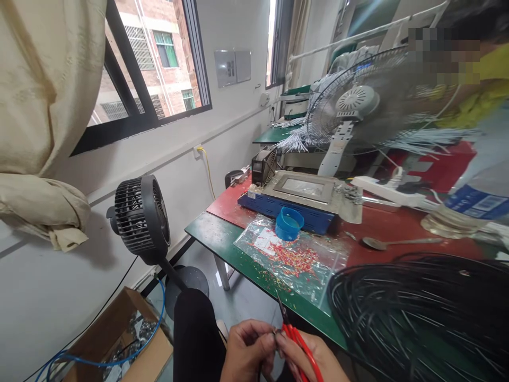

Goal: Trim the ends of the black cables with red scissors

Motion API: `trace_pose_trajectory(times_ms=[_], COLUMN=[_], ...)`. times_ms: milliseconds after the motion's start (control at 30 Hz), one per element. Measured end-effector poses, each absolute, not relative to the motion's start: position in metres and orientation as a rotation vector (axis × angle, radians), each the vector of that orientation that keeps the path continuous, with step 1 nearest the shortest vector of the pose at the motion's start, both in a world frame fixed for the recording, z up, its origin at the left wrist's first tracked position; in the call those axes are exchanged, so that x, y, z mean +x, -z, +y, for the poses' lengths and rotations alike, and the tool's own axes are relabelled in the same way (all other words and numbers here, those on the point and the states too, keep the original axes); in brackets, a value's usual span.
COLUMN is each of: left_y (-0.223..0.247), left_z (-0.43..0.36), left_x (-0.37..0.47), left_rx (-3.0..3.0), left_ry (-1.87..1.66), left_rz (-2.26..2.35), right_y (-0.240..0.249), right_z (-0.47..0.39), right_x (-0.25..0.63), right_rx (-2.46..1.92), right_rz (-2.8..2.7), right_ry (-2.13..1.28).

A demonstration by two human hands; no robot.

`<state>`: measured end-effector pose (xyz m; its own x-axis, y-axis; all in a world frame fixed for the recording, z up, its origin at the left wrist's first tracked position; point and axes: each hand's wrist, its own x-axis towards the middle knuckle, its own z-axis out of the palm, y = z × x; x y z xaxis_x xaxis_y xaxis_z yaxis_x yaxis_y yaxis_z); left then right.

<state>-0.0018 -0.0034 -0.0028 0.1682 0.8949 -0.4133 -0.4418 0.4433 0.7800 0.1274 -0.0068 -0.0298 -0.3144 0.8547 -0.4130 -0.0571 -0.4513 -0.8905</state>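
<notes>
In the head view, my left hand [251,347] is closed in a pinch at the bottom middle. Between its thumb and finger shows the dark end of what looks like a black cable [275,334]; most of it is hidden. Close beside it, my right hand [308,350] is wrapped around red-handled scissors [296,337]. The scissors' dark blades point up and away, and the fingertips of both hands meet at the cable end. Right of my hands, a large coil of black cable [413,313] lies on the table.
A clear plastic bag [322,281] with red and yellow clippings [296,258] lies on the green table edge [233,254]. Beyond stand a blue tape roll [289,224], a blue heating unit [254,203] and a spoon [374,243]. Fans [137,220] and an open carton [153,353] flank me; another person is at right.
</notes>
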Motion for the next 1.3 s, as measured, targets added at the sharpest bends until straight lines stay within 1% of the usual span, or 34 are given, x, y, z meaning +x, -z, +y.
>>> trace_pose_trajectory(times_ms=[67,233,500,767,1033,1200,1300], left_y=[0.003,0.005,0.012,0.012,0.012,0.026,0.037], left_z=[-0.004,-0.005,-0.006,-0.006,-0.007,-0.005,-0.003], left_x=[-0.001,0.001,0.001,0.001,0.003,0.0,-0.002], left_rx=[0.559,0.564,0.521,0.59,0.47,0.438,0.496], left_ry=[-1.021,-0.973,-0.955,-0.91,-0.934,-0.901,-0.868], left_rz=[1.0,1.002,0.976,0.925,0.85,0.801,0.769], right_y=[0.032,0.033,0.021,0.042,0.036,0.048,0.039], right_z=[-0.008,-0.006,-0.01,-0.011,-0.015,-0.015,-0.013], right_x=[0.128,0.126,0.125,0.125,0.123,0.125,0.124], right_rx=[-1.229,-1.196,-1.243,-1.111,-1.173,-1.119,-1.157], right_rz=[-1.075,-0.849,-1.042,-0.853,-0.75,-0.831,-0.822], right_ry=[-1.844,-1.882,-1.834,-1.898,-1.944,-1.952,-1.914])
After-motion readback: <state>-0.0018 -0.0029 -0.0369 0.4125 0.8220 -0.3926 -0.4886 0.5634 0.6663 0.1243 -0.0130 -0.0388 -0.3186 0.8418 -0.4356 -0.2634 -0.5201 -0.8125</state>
